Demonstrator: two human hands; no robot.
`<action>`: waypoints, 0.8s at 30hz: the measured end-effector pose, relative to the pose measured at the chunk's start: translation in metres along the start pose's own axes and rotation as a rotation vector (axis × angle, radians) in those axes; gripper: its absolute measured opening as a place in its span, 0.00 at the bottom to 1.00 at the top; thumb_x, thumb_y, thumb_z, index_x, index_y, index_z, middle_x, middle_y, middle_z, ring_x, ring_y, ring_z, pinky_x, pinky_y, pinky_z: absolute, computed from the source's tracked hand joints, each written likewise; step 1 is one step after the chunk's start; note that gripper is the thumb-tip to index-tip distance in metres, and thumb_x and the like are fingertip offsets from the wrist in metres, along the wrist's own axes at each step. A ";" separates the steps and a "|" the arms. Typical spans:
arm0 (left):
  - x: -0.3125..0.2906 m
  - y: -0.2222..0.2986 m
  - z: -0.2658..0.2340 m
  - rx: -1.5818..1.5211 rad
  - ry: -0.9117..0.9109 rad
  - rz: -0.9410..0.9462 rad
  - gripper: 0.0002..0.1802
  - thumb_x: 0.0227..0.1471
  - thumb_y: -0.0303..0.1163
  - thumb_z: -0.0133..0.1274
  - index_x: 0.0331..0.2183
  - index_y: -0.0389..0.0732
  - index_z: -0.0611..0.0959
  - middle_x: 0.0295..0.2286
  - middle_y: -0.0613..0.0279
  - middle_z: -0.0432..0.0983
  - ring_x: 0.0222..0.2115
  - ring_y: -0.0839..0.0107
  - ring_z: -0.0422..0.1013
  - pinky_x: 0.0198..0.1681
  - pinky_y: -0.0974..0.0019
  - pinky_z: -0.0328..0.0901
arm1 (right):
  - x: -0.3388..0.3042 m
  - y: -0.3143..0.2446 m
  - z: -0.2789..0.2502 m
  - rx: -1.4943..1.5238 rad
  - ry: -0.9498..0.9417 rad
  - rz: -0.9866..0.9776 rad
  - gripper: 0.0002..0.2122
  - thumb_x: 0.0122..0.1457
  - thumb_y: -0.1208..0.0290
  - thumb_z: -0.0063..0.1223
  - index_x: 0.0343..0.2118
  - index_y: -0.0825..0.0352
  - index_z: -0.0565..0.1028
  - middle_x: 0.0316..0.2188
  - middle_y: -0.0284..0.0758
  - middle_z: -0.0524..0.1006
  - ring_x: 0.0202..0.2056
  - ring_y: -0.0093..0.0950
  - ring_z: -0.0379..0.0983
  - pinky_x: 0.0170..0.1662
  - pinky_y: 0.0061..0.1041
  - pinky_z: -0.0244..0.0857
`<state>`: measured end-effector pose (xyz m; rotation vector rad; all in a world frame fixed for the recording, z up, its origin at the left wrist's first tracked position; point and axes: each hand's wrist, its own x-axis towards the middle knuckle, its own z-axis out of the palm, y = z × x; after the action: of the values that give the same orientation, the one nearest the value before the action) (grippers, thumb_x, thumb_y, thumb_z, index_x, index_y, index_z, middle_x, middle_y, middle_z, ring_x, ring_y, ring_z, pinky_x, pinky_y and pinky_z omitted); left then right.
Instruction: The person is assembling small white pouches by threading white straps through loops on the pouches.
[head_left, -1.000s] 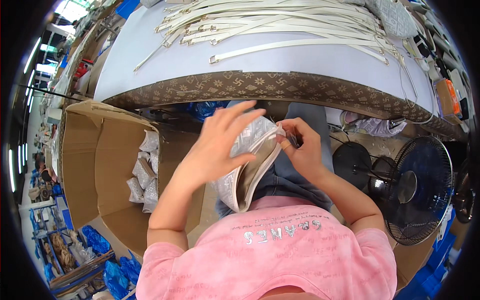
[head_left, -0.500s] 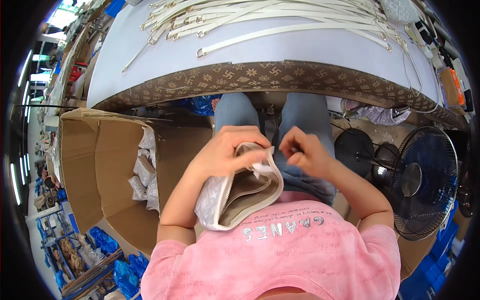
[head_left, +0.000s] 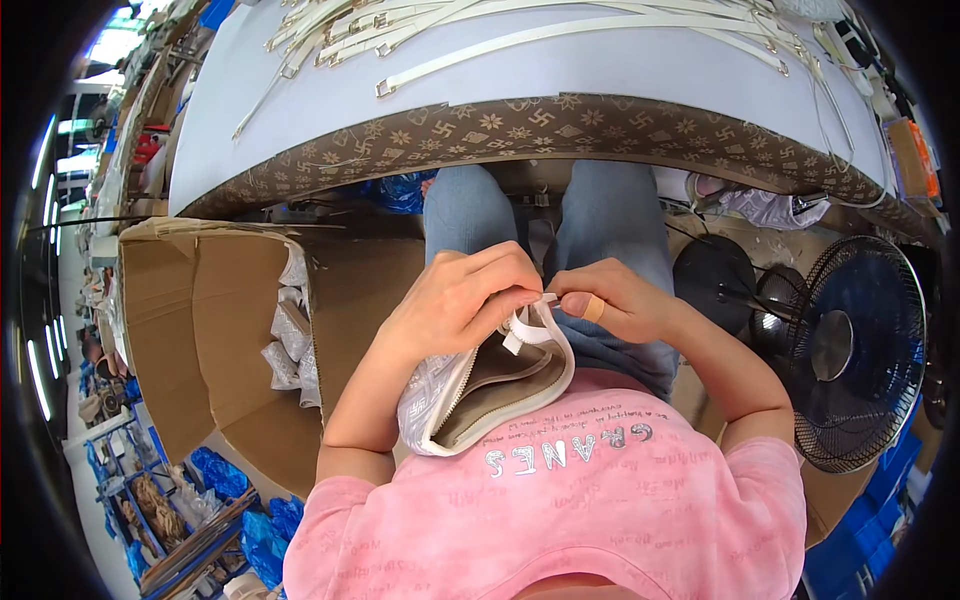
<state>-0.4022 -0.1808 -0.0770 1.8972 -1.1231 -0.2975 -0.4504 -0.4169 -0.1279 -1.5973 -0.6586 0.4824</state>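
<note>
A pale patterned zip pouch (head_left: 424,400) with white edging rests on my lap against my shirt, its mouth gaping to show a beige lining (head_left: 510,400). My left hand (head_left: 462,300) is closed on the far edge of the pouch, thumb over the rim. A small white tab (head_left: 514,342) hangs inside the mouth, below that thumb. At the far corner, the fingers of my right hand (head_left: 630,300) pinch the end of a narrow white strip (head_left: 550,297) on the pouch. A tan plaster (head_left: 593,308) wraps the right thumb. My fingers partly hide the corner.
Several white straps with metal buckles (head_left: 560,45) lie on the white-topped table (head_left: 300,120) ahead. To the left, an open cardboard box (head_left: 240,350) contains several pale patterned pieces (head_left: 290,340). A black fan (head_left: 850,350) stands at the right. Blue plastic bags (head_left: 265,545) lie at lower left.
My right hand has moved left from beside the pouch and now pinches the strip at its corner. My left hand keeps its hold. The table sits slightly higher in view.
</note>
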 end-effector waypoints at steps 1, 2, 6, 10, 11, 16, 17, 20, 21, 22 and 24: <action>0.000 0.000 0.000 0.000 -0.003 0.002 0.04 0.49 0.22 0.57 0.30 0.37 0.80 0.27 0.59 0.75 0.24 0.64 0.74 0.24 0.68 0.66 | 0.000 0.000 0.001 -0.024 0.005 -0.001 0.15 0.68 0.61 0.42 0.37 0.69 0.75 0.27 0.43 0.75 0.29 0.40 0.72 0.34 0.33 0.65; 0.000 0.000 0.001 -0.001 -0.004 0.002 0.04 0.49 0.22 0.57 0.30 0.37 0.80 0.27 0.59 0.75 0.24 0.64 0.74 0.24 0.68 0.66 | 0.000 0.001 0.001 -0.048 0.010 -0.001 0.14 0.68 0.62 0.43 0.37 0.69 0.75 0.27 0.43 0.75 0.28 0.41 0.72 0.33 0.33 0.65; 0.001 0.000 0.002 -0.011 -0.008 0.012 0.03 0.50 0.23 0.57 0.30 0.37 0.79 0.28 0.58 0.76 0.24 0.63 0.74 0.24 0.67 0.66 | 0.000 0.000 0.004 -0.124 0.081 -0.092 0.15 0.67 0.60 0.46 0.32 0.69 0.73 0.23 0.43 0.72 0.25 0.43 0.69 0.29 0.35 0.62; -0.001 0.001 0.004 -0.021 -0.035 0.014 0.03 0.51 0.23 0.57 0.31 0.38 0.79 0.28 0.58 0.75 0.25 0.61 0.74 0.24 0.66 0.66 | 0.001 -0.016 -0.014 -0.349 -0.163 0.019 0.14 0.65 0.60 0.50 0.33 0.68 0.74 0.23 0.42 0.73 0.26 0.44 0.70 0.29 0.37 0.62; 0.001 0.001 0.004 -0.007 -0.046 0.016 0.03 0.51 0.24 0.56 0.31 0.38 0.78 0.29 0.59 0.75 0.25 0.61 0.74 0.24 0.65 0.66 | 0.002 -0.019 -0.017 -0.347 -0.164 0.022 0.14 0.65 0.60 0.50 0.33 0.68 0.74 0.23 0.42 0.73 0.26 0.44 0.70 0.29 0.37 0.62; 0.002 0.006 0.006 0.040 -0.088 -0.019 0.03 0.53 0.26 0.55 0.31 0.39 0.77 0.30 0.59 0.73 0.26 0.60 0.73 0.24 0.64 0.66 | 0.005 -0.031 -0.023 -0.388 -0.179 0.071 0.14 0.64 0.58 0.52 0.34 0.66 0.75 0.22 0.40 0.74 0.26 0.44 0.71 0.28 0.38 0.63; 0.001 0.007 0.005 0.050 -0.101 -0.037 0.03 0.53 0.26 0.55 0.31 0.39 0.76 0.30 0.60 0.73 0.26 0.60 0.73 0.24 0.63 0.66 | 0.005 -0.033 -0.023 -0.410 -0.170 0.056 0.13 0.63 0.58 0.52 0.34 0.66 0.75 0.23 0.39 0.75 0.26 0.44 0.72 0.28 0.38 0.64; 0.004 0.010 0.004 0.086 -0.134 -0.055 0.03 0.53 0.26 0.55 0.31 0.40 0.76 0.30 0.60 0.73 0.26 0.60 0.73 0.25 0.63 0.66 | 0.010 -0.042 -0.026 -0.467 -0.191 0.067 0.14 0.64 0.58 0.52 0.33 0.66 0.76 0.23 0.40 0.75 0.26 0.45 0.72 0.29 0.39 0.64; 0.005 0.011 0.004 0.101 -0.155 -0.063 0.03 0.54 0.26 0.54 0.31 0.40 0.76 0.30 0.59 0.73 0.26 0.60 0.73 0.25 0.62 0.66 | 0.012 -0.047 -0.026 -0.502 -0.216 0.096 0.15 0.64 0.57 0.50 0.33 0.66 0.76 0.23 0.42 0.76 0.27 0.46 0.72 0.29 0.40 0.64; 0.006 0.012 0.004 0.097 -0.157 -0.062 0.03 0.54 0.26 0.54 0.31 0.40 0.76 0.30 0.59 0.73 0.26 0.60 0.73 0.25 0.62 0.66 | 0.013 -0.051 -0.026 -0.535 -0.241 0.125 0.15 0.65 0.57 0.49 0.32 0.66 0.76 0.23 0.43 0.76 0.27 0.47 0.72 0.30 0.41 0.64; 0.006 0.013 0.003 0.111 -0.188 -0.087 0.03 0.54 0.26 0.54 0.31 0.39 0.76 0.31 0.59 0.73 0.26 0.60 0.73 0.26 0.63 0.66 | 0.022 -0.056 -0.029 -0.535 -0.283 0.201 0.16 0.65 0.56 0.50 0.33 0.66 0.76 0.23 0.43 0.76 0.27 0.45 0.72 0.30 0.40 0.64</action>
<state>-0.4081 -0.1900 -0.0671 2.0530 -1.2039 -0.4784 -0.4233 -0.4208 -0.0668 -2.1353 -0.8959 0.7325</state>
